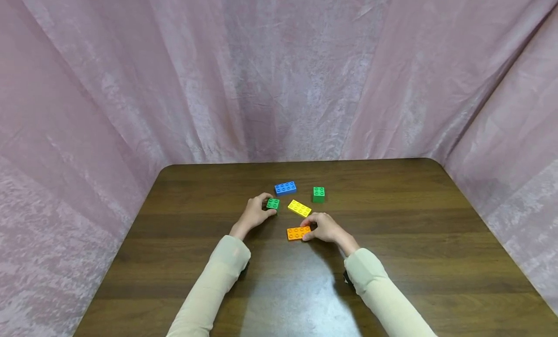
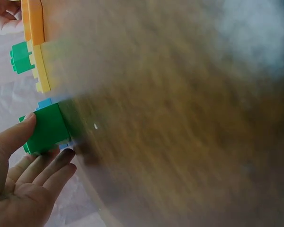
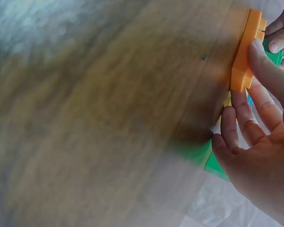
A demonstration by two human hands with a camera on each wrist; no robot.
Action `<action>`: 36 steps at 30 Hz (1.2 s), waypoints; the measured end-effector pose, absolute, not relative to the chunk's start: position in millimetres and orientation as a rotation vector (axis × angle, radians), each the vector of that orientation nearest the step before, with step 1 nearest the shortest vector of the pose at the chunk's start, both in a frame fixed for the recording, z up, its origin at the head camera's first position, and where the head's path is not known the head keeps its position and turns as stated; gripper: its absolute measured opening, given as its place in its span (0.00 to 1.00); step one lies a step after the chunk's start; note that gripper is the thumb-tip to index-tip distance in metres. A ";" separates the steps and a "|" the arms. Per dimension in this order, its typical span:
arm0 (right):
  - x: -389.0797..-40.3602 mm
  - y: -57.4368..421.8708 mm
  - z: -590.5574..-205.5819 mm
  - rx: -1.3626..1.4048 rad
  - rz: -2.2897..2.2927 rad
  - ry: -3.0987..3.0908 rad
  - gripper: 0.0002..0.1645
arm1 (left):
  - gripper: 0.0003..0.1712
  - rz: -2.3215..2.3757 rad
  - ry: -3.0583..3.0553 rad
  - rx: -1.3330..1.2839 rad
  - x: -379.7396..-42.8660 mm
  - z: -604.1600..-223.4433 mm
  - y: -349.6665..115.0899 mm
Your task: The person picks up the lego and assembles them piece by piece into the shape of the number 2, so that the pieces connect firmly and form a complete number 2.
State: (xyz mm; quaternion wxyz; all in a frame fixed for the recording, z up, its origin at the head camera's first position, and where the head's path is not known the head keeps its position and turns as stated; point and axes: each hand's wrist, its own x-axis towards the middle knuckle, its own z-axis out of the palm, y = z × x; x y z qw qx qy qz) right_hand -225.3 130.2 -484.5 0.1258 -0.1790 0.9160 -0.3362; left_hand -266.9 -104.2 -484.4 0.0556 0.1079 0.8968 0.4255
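Observation:
My left hand (image 1: 255, 213) pinches a square green building brick (image 1: 273, 204) between thumb and fingers; the left wrist view shows the thumb on one side of this brick (image 2: 46, 130). Whether it touches the table I cannot tell. To the right and nearer, my right hand (image 1: 326, 228) grips the right end of a flat orange brick (image 1: 296, 233), studs up. In the right wrist view the thumb lies along the orange brick (image 3: 247, 47). A yellow brick (image 1: 299, 208) lies slanted between the hands, just beyond the orange one.
Behind the left hand lies a blue brick (image 1: 285, 188). A second green brick (image 1: 318, 194) stands beyond the right hand. Everything is on a brown wooden table (image 1: 414, 221), with pink curtains (image 1: 296, 75) hanging behind its far edge and along both sides.

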 end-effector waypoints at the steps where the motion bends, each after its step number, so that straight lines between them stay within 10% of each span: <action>1: -225.7 130.2 -484.5 -0.512 -0.981 2.656 0.15 | 0.23 1.295 2.720 0.321 -266.8 -484.6 -104.3; 36: -229.1 135.7 -486.7 -0.488 -1.051 2.565 0.16 | 0.19 1.252 2.587 0.461 -231.0 -464.8 -81.7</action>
